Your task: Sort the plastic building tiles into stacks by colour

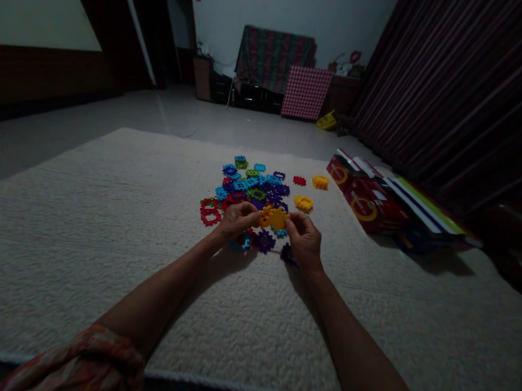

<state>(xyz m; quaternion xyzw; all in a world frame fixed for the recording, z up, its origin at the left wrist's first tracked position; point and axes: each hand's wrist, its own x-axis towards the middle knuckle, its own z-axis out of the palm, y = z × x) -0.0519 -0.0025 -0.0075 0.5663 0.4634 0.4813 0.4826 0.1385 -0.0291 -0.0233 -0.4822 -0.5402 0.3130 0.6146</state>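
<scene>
My left hand (237,219) and my right hand (305,240) hold yellow interlocking plastic pieces (274,218) between them, just above a cream rug (111,222). The left fingers pinch the left side, the right fingers the right side. Behind and under the hands lies a pile of flat toothed building pieces (253,186) in blue, purple, green and red. Two red ring pieces (210,211) lie left of my left hand. Loose yellow pieces (303,203) and a small red piece (299,180) lie to the right of the pile.
A red toy box (365,201) with flat booklets or lids (418,209) on it lies on the rug at the right. A dark striped curtain (459,89) runs along the right. Far back stand a cloth-covered cabinet (274,59) and a checkered board (305,93).
</scene>
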